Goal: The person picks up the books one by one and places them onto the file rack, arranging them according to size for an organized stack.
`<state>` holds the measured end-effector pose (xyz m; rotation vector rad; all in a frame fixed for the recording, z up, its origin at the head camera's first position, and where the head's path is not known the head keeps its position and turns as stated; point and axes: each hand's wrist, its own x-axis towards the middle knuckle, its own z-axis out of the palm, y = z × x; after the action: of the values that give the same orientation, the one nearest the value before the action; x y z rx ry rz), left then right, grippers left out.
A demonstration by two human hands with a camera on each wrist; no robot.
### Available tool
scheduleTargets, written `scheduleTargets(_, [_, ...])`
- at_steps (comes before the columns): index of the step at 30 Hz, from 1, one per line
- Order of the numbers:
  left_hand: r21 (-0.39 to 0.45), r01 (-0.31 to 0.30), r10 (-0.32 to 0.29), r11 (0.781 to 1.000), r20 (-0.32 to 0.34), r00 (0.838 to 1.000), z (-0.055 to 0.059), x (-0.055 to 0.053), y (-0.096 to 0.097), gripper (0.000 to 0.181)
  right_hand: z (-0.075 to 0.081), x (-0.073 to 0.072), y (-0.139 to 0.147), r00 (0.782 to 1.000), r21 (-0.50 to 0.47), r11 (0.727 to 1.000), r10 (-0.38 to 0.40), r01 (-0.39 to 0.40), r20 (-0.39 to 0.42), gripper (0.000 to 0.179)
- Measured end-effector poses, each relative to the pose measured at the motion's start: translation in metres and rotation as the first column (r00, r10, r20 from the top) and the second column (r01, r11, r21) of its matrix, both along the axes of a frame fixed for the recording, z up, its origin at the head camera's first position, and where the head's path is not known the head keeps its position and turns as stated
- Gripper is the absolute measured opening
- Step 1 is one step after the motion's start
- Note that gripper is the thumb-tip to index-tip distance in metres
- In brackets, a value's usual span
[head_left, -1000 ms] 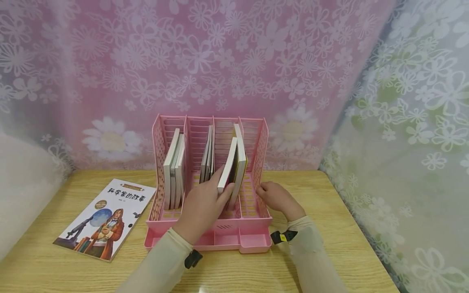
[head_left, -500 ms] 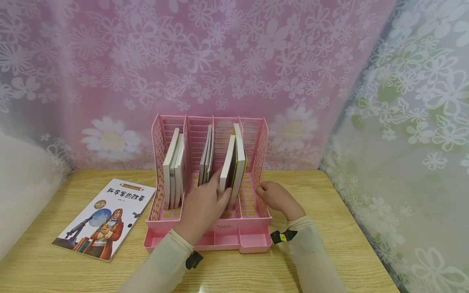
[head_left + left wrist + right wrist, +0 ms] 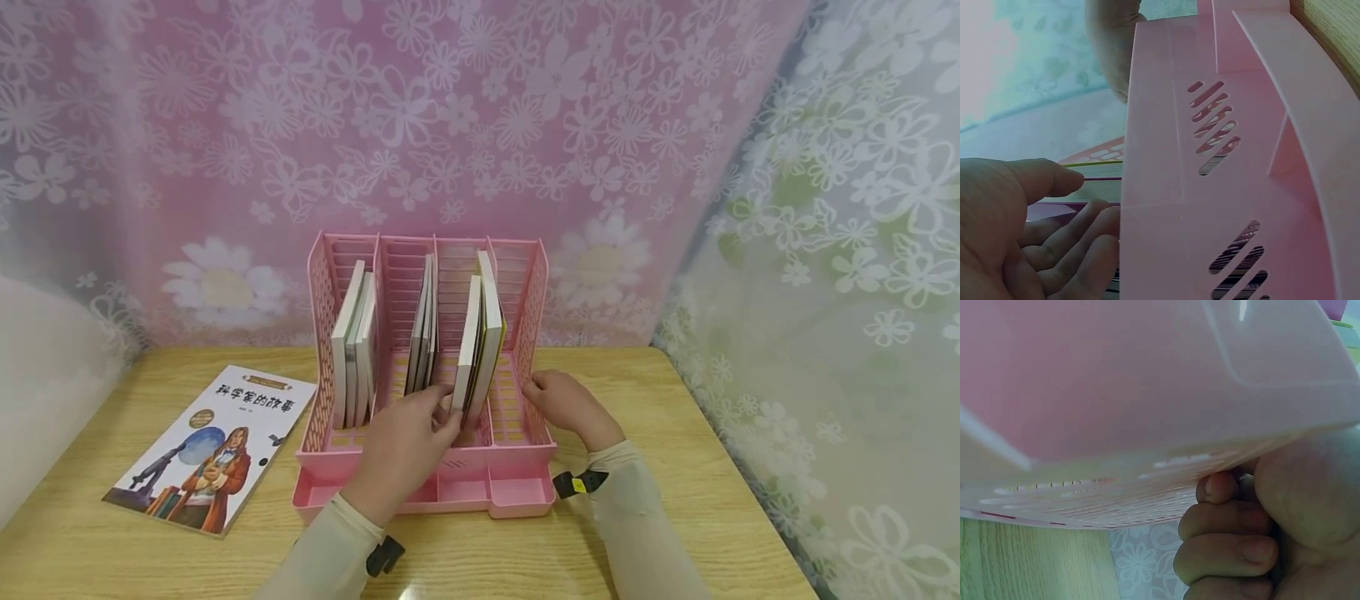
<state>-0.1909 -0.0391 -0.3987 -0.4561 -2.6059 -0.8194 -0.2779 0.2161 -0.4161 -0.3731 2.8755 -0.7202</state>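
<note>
A pink plastic book rack (image 3: 330,462) with upright dividers stands on the table. My left hand (image 3: 405,446) is at its front, thumb right at the lower edge of a thin book (image 3: 467,329), fingers loosely bent beside it. That book leans right against a thicker book (image 3: 491,329) in the third slot. In the left wrist view the thumb and fingers (image 3: 1079,250) are spread apart near the page edges. My right hand (image 3: 573,408) grips the rack's right side wall; its curled fingers (image 3: 1229,556) show outside the wall in the right wrist view.
Several books (image 3: 352,354) stand in the leftmost slot and several thin ones (image 3: 423,329) in the second. A paperback with an illustrated cover (image 3: 217,450) lies flat on the wooden table (image 3: 675,467), left of the rack. Flowered curtains (image 3: 480,125) hang behind and at the right.
The thin book, held in my left hand earlier, has moved right and settled against the thicker book. My left hand has loosened and drawn down toward the front. The right hand stays put.
</note>
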Motion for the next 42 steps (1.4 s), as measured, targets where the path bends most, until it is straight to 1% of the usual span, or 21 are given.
scheduleTargets(3, [-0.014, -0.005, 0.005, 1.0, 0.025, 1.0, 0.0, -0.002, 0.001, 0.029, 0.001, 0.0, 0.0, 1.0, -0.004, 1.0, 0.004, -0.004, 0.003, 0.037])
scheduleTargets(7, [-0.011, -0.011, 0.012, 1.0, 0.109, 0.994, -0.001, -0.005, 0.003, 0.041, 0.001, 0.0, 0.0, 1.0, 0.0, 1.0, 0.002, -0.002, 0.007, 0.037])
scheduleTargets(9, [-0.003, -0.012, 0.013, 1.0, 0.128, 0.992, -0.002, -0.007, 0.004, 0.049, 0.001, 0.0, 0.0, 1.0, -0.002, 1.0, -0.004, 0.004, 0.011, 0.036])
scheduleTargets(12, [0.006, -0.018, 0.017, 1.0, 0.116, 0.993, -0.003, -0.01, 0.006, 0.052, 0.002, 0.0, 0.0, 1.0, -0.013, 1.0, -0.011, 0.011, 0.016, 0.036])
scheduleTargets(14, [0.002, -0.027, 0.026, 1.0, 0.087, 0.996, -0.003, -0.012, 0.008, 0.05, 0.001, 0.0, 0.0, 1.0, -0.016, 1.0, -0.011, 0.012, 0.018, 0.037])
scheduleTargets(16, [0.0, -0.031, 0.031, 1.0, 0.074, 0.997, -0.003, -0.014, 0.01, 0.048, 0.001, 0.0, 0.0, 1.0, -0.013, 1.0, -0.009, 0.009, 0.019, 0.037])
scheduleTargets(21, [-0.013, -0.044, 0.044, 0.999, 0.062, 0.997, -0.003, -0.018, 0.014, 0.046, 0.0, -0.001, -0.003, 1.0, 0.012, 1.0, -0.013, 0.013, 0.018, 0.034])
scheduleTargets(24, [-0.035, -0.07, 0.072, 0.997, 0.04, 0.997, -0.003, -0.02, 0.017, 0.044, 0.001, -0.001, -0.004, 1.0, 0.014, 1.0, -0.018, 0.017, 0.021, 0.032])
scheduleTargets(26, [-0.042, -0.084, 0.085, 0.996, 0.039, 0.996, -0.003, -0.021, 0.018, 0.043, 0.001, -0.001, -0.005, 1.0, 0.012, 1.0, -0.019, 0.018, 0.022, 0.032])
scheduleTargets(29, [-0.048, -0.096, 0.098, 0.994, 0.051, 0.994, -0.003, -0.022, 0.021, 0.044, 0.001, -0.002, -0.005, 1.0, 0.011, 1.0, -0.015, 0.015, 0.016, 0.032])
scheduleTargets(34, [-0.057, -0.113, 0.117, 0.992, 0.073, 0.99, -0.007, -0.026, 0.024, 0.042, -0.001, -0.002, -0.004, 1.0, 0.014, 1.0, -0.011, 0.011, 0.008, 0.033])
scheduleTargets(37, [-0.06, -0.102, 0.107, 0.993, 0.084, 0.991, -0.01, -0.028, 0.026, 0.044, -0.001, -0.002, -0.003, 1.0, 0.021, 1.0, -0.015, 0.015, 0.003, 0.032])
scheduleTargets(42, [-0.074, -0.049, 0.059, 0.996, 0.141, 0.988, -0.013, -0.029, 0.027, 0.051, -0.002, -0.001, 0.0, 1.0, 0.022, 1.0, -0.008, 0.008, -0.006, 0.033])
